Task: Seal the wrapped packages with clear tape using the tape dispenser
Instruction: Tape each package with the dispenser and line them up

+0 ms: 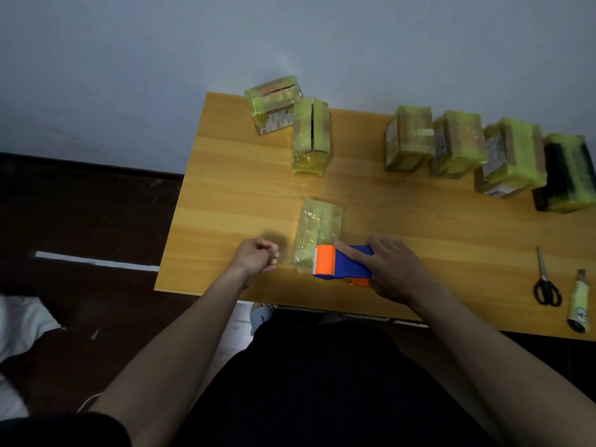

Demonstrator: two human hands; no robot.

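1. Head view looks down on a rectangular wooden table (403, 227) with an orange-brown grain, standing against a pale grey wall (290, 37).
2. Four packages wrapped in yellow-green film (490, 156) stand in a row at the table's far right; the rightmost shows a black face.
3. Two more film-wrapped packages (293, 121) stand at the far left corner, one just beside the other.
4. A flat package in clear yellowish wrap (317, 232) lies near the front edge, between the two hands.
5. The right hand (395, 271) grips a blue and orange plastic tape dispenser (342, 264), index finger stretched along its top, thumb underneath; the dispenser's orange end sits on the near end of the flat package.
6. The left hand (258, 256) hovers just left of that package, fingers curled into a loose fist; whether they pinch anything cannot be told.
7. Black-handled scissors (545, 280) lie near the front right edge.
8. A yellow-labelled utility knife (579, 306) lies just beside the scissors.
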